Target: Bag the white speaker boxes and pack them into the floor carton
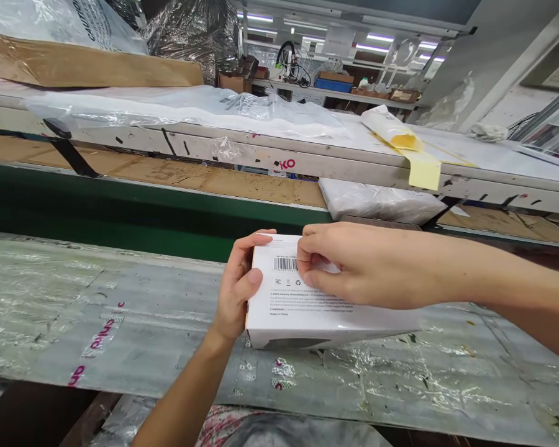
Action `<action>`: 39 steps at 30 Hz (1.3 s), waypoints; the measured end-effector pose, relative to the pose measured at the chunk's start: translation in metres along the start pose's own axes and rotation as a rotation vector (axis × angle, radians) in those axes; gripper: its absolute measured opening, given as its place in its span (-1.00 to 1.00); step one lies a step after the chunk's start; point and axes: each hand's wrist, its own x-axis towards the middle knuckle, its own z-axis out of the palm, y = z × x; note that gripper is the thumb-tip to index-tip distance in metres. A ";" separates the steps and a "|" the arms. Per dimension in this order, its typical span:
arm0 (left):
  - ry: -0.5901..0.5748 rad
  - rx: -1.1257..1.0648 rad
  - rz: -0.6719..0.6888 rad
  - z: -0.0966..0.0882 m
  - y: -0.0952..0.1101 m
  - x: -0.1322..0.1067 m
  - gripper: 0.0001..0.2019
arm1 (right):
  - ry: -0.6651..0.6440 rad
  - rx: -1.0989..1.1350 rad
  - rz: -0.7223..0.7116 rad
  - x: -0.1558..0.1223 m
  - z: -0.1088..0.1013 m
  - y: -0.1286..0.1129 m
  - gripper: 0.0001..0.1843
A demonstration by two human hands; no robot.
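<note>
A white printed box (298, 320) is tilted up in front of me, above the tape-covered table. Its face shows a barcode (285, 264), small symbols and lines of text with "Made in China". My left hand (237, 288) grips the box by its left edge, thumb on the printed face and fingers round the far side. My right hand (342, 264) lies over the upper right of the same face, fingers curled in a pinch beside the barcode. Whatever those fingertips hold, if anything, is hidden, and the hand covers part of the print.
Beyond the near table (144, 335) runs a green belt (121, 214). A raised shelf (242, 146) behind carries plastic sheeting, a cardboard tray (88, 65) and a roll with yellow paper (423, 171). A plastic-wrapped pack (377, 202) sits under the shelf.
</note>
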 end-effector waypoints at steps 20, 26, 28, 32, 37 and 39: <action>-0.082 0.130 -0.022 -0.021 0.021 0.019 -0.67 | 0.320 0.367 0.031 -0.002 0.023 0.040 -0.83; 0.060 0.496 0.495 -0.040 0.111 0.103 -0.82 | 0.673 0.298 -0.026 -0.019 0.015 0.075 -0.87; 0.133 0.725 0.639 -0.037 0.145 0.141 -0.80 | 0.745 0.262 -0.039 -0.017 0.008 0.082 -0.88; 0.211 1.439 0.458 -0.036 0.183 0.220 -0.58 | 0.892 0.164 -0.113 -0.003 -0.005 0.089 -0.86; 0.370 1.832 -0.056 -0.065 0.193 0.282 -0.55 | 0.986 0.098 -0.184 0.014 -0.012 0.094 -0.84; 0.437 1.862 -0.132 -0.080 0.198 0.290 -0.59 | 0.974 0.102 -0.171 0.017 -0.010 0.098 -0.83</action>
